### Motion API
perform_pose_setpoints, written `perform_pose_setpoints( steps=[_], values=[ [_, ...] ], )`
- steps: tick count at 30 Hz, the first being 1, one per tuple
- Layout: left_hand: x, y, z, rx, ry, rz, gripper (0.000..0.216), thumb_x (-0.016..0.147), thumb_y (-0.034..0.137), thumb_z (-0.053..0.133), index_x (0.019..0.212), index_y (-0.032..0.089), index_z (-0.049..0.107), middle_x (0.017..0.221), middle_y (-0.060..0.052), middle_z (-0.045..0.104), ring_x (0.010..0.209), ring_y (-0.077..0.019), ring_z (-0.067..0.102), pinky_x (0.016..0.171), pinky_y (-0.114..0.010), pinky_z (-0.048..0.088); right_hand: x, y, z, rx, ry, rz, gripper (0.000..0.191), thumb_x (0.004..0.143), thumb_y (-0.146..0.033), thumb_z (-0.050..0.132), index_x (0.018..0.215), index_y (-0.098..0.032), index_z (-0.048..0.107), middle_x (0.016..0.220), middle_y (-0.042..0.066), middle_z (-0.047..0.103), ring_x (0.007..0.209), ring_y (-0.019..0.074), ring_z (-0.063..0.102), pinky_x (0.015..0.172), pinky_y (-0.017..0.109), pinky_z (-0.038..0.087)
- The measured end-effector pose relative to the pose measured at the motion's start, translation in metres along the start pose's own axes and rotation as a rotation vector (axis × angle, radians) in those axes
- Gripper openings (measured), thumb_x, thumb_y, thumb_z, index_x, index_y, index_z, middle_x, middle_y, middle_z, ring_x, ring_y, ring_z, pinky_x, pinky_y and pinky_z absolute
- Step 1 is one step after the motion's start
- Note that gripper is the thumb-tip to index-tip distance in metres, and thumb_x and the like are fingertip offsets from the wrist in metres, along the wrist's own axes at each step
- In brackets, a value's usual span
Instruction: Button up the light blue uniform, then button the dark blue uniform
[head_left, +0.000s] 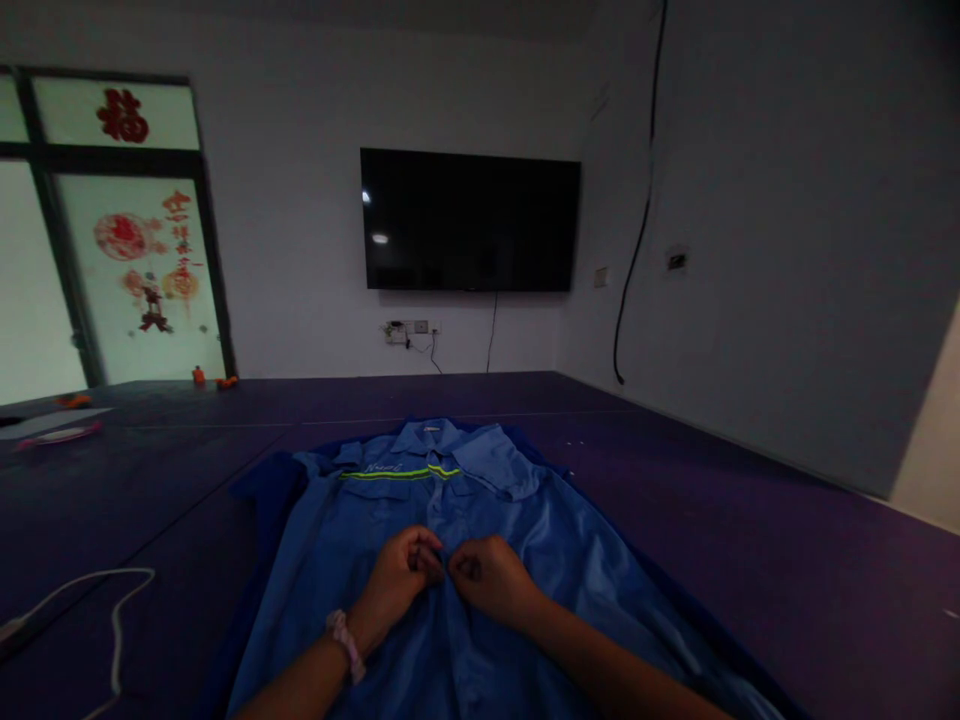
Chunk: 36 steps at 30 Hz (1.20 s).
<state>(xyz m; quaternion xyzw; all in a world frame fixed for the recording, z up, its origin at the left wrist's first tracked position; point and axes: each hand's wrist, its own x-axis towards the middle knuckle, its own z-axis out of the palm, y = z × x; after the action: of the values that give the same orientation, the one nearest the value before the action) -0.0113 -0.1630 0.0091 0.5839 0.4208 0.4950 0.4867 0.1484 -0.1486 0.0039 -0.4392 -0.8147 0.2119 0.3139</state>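
A blue work shirt (525,540) with a yellow-green reflective stripe (397,473) lies flat on a dark purple surface (750,520), collar pointing away from me. My left hand (401,575) and my right hand (487,578) meet at the shirt's front opening near its middle, fingers pinched on the fabric edges there. A pink band circles my left wrist (346,645). What sits between the fingertips is too small to make out.
A white cable (112,600) curls at the left of the surface. Small orange items (214,378) and a flat pale object (56,428) lie far left. A dark TV (471,220) hangs on the back wall, a decorated window (142,270) stands at left.
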Motion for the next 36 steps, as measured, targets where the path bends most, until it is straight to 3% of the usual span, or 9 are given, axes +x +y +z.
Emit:
perform_pose_setpoints(
  steps=[6, 12, 21, 26, 36],
  values=[
    [-0.001, 0.003, -0.001, 0.079, -0.021, 0.02, 0.02, 0.056, 0.012, 0.059, 0.076, 0.015, 0.056, 0.056, 0.004, 0.053, 0.054, -0.0092, 0.048, 0.055, -0.02, 0.035, -0.001, -0.002, 0.0, -0.088, -0.002, 0.01, 0.02, 0.063, -0.014, 0.052, 0.073, -0.018, 0.068, 0.061, 0.0, 0.066, 0.053, 0.0109, 0.056, 0.047, 0.018, 0.032],
    [-0.002, 0.004, -0.005, 0.202, -0.081, 0.031, 0.032, 0.056, 0.008, 0.056, 0.087, 0.014, 0.059, 0.064, 0.003, 0.055, 0.056, -0.0096, 0.047, 0.055, -0.02, 0.034, -0.003, -0.008, -0.003, -0.114, -0.01, 0.036, 0.018, 0.063, -0.016, 0.052, 0.071, -0.019, 0.068, 0.063, 0.0, 0.067, 0.055, 0.0114, 0.058, 0.049, 0.018, 0.033],
    [-0.01, 0.02, -0.008, 0.762, -0.247, 0.274, 0.028, 0.067, 0.005, 0.042, 0.082, 0.018, 0.062, 0.084, -0.004, 0.059, 0.082, -0.0163, 0.053, 0.075, -0.026, 0.039, -0.002, -0.006, -0.003, -0.183, -0.03, 0.039, 0.019, 0.064, -0.018, 0.052, 0.074, -0.02, 0.068, 0.067, 0.0, 0.068, 0.06, 0.0122, 0.061, 0.052, 0.018, 0.035],
    [-0.012, 0.024, -0.009, 0.913, -0.216, 0.285, 0.021, 0.069, 0.006, 0.043, 0.078, 0.017, 0.059, 0.086, -0.003, 0.055, 0.087, -0.0162, 0.052, 0.078, -0.026, 0.039, -0.004, -0.011, -0.005, -0.225, -0.038, 0.018, 0.02, 0.065, -0.019, 0.051, 0.076, -0.021, 0.068, 0.068, 0.0, 0.068, 0.062, 0.0123, 0.062, 0.054, 0.019, 0.035],
    [-0.011, 0.02, -0.009, 0.935, -0.159, 0.314, 0.016, 0.063, 0.006, 0.045, 0.07, 0.017, 0.054, 0.085, -0.003, 0.054, 0.089, -0.0165, 0.05, 0.08, -0.026, 0.038, -0.007, -0.014, -0.005, -0.277, -0.005, -0.018, 0.019, 0.069, -0.021, 0.05, 0.076, -0.022, 0.068, 0.066, -0.001, 0.068, 0.06, 0.0118, 0.061, 0.053, 0.019, 0.033]
  ],
)
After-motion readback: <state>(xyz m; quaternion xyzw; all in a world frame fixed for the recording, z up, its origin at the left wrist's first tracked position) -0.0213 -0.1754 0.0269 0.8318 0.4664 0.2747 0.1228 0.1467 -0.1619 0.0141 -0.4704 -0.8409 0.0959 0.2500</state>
